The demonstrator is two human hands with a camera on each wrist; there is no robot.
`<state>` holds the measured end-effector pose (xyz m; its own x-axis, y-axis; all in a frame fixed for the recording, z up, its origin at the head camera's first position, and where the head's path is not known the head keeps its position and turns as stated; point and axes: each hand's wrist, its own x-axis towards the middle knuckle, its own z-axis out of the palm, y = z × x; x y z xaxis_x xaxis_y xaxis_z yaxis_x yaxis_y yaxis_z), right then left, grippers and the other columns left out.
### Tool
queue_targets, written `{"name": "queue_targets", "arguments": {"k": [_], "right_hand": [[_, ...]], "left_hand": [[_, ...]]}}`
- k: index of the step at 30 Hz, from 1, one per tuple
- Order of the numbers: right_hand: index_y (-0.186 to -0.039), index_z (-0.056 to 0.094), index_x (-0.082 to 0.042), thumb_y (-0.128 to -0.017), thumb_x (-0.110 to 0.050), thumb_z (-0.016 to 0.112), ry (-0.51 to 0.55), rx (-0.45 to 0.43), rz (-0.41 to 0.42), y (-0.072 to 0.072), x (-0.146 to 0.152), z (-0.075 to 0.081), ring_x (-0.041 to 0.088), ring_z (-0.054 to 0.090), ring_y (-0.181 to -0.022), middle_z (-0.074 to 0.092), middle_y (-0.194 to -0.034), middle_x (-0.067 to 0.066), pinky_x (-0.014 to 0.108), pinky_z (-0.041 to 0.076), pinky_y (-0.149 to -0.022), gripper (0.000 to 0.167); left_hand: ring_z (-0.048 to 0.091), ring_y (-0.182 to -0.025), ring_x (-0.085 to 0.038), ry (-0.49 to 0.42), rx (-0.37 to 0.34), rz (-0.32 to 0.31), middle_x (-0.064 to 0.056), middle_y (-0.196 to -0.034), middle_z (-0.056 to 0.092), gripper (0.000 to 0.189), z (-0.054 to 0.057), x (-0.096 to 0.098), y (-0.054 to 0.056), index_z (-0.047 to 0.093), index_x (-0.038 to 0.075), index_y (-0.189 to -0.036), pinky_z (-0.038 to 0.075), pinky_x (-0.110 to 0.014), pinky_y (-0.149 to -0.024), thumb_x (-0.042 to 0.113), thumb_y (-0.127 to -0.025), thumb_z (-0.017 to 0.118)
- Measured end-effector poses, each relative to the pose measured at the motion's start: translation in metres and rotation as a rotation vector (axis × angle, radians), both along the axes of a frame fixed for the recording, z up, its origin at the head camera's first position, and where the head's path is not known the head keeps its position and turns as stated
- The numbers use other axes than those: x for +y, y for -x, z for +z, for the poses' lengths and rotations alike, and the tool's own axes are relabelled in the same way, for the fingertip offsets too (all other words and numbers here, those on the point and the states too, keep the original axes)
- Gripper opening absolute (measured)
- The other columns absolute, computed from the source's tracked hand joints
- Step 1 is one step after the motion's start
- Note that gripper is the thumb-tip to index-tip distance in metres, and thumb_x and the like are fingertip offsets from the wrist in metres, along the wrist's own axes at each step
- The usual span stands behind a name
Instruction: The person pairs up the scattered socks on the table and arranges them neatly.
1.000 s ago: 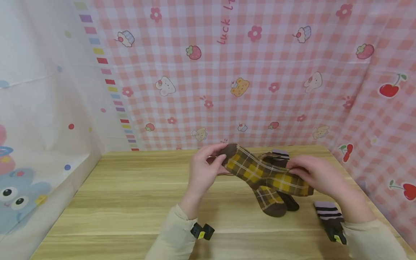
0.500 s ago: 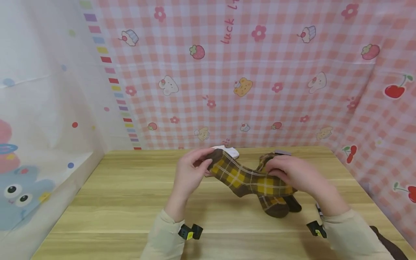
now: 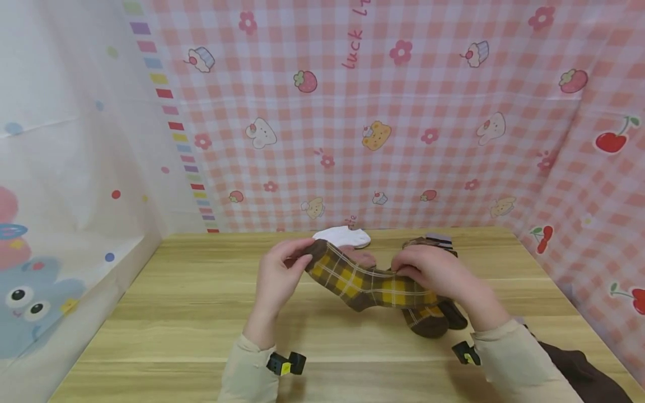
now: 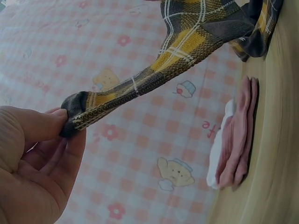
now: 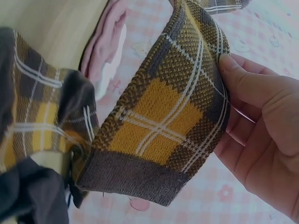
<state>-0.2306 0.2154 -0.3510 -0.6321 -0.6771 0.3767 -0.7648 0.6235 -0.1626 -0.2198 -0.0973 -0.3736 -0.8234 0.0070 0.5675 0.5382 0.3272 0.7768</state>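
Note:
A brown and yellow plaid sock [image 3: 347,278] hangs stretched between both hands above the table. My left hand [image 3: 277,277] pinches its dark toe between thumb and fingers, as the left wrist view also shows. Near the cuff, my right hand [image 3: 435,274] pinches the sock's upper edge; the dark cuff band [image 5: 133,175] hangs free in the right wrist view. A second plaid sock [image 3: 428,324] lies on the table below and behind the right hand, its upper part partly hidden. Against it lies a dark sock [image 3: 453,314].
Behind the held sock lie a pink sock [image 3: 359,256] and a white sock [image 3: 342,236]. A lilac and black striped sock [image 3: 440,240] sits at the back right. Dark brown fabric [image 3: 579,369] lies by the right sleeve. Wooden table [image 3: 201,313]; patterned cloths hang behind and beside it.
Both hands have moved left with the plaid sock, away from the second plaid sock. The white and pink socks behind have come into fuller view.

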Motion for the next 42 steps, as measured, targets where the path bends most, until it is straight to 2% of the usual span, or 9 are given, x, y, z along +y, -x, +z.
{"name": "queue_targets", "arguments": {"k": [6, 13, 21, 31, 36, 42], "right_hand": [[-0.09, 0.07, -0.02, -0.085, -0.002, 0.076, -0.031, -0.018, 0.001, 0.009, -0.011, -0.014, 0.005, 0.058, -0.077, 0.065, -0.087, -0.011, 0.03, 0.052, -0.069, 0.019], [-0.088, 0.069, -0.019, -0.086, -0.003, 0.075, -0.059, -0.069, 0.004, 0.019, -0.022, -0.03, 0.007, 0.059, -0.076, 0.066, -0.087, -0.009, 0.031, 0.052, -0.069, 0.017], [-0.089, 0.067, -0.019, -0.088, -0.005, 0.074, -0.075, -0.125, 0.017, 0.032, -0.038, -0.04, 0.005, 0.055, -0.071, 0.063, -0.083, -0.009, 0.028, 0.049, -0.065, 0.015], [-0.084, 0.066, -0.02, -0.089, -0.007, 0.073, -0.117, -0.19, -0.02, 0.047, -0.051, -0.053, 0.008, 0.057, -0.072, 0.064, -0.082, -0.009, 0.028, 0.048, -0.064, 0.016], [-0.082, 0.066, -0.021, -0.088, -0.008, 0.074, -0.12, -0.178, -0.032, 0.054, -0.055, -0.061, 0.009, 0.054, -0.069, 0.062, -0.08, -0.009, 0.029, 0.046, -0.063, 0.017], [-0.081, 0.065, -0.019, -0.088, -0.006, 0.075, -0.14, -0.169, -0.033, 0.062, -0.061, -0.069, 0.01, 0.052, -0.067, 0.06, -0.078, -0.008, 0.029, 0.046, -0.062, 0.018]], "left_hand": [[0.066, -0.085, -0.022, -0.019, -0.053, 0.024, -0.012, -0.101, 0.071, 0.026, -0.012, -0.011, 0.004, 0.075, 0.002, -0.109, 0.054, -0.024, -0.072, -0.006, -0.085, 0.072], [0.065, -0.084, -0.021, -0.027, -0.163, 0.045, -0.013, -0.095, 0.072, 0.024, -0.026, -0.02, 0.007, 0.074, 0.0, -0.108, 0.054, -0.023, -0.073, -0.007, -0.085, 0.072], [0.066, -0.087, -0.023, -0.001, -0.226, 0.083, -0.011, -0.097, 0.072, 0.024, -0.039, -0.029, 0.012, 0.074, 0.002, -0.109, 0.054, -0.027, -0.077, -0.005, -0.086, 0.071], [0.067, -0.089, -0.028, 0.03, -0.231, 0.112, -0.016, -0.098, 0.072, 0.024, -0.058, -0.04, 0.021, 0.073, -0.001, -0.108, 0.053, -0.026, -0.076, -0.008, -0.086, 0.071], [0.066, -0.088, -0.027, 0.027, -0.267, 0.123, -0.016, -0.098, 0.071, 0.025, -0.065, -0.041, 0.026, 0.073, -0.001, -0.109, 0.053, -0.025, -0.076, -0.009, -0.086, 0.069], [0.066, -0.089, -0.03, 0.042, -0.285, 0.132, -0.018, -0.102, 0.071, 0.027, -0.07, -0.041, 0.032, 0.073, -0.002, -0.109, 0.054, -0.036, -0.081, -0.012, -0.085, 0.066]]}}
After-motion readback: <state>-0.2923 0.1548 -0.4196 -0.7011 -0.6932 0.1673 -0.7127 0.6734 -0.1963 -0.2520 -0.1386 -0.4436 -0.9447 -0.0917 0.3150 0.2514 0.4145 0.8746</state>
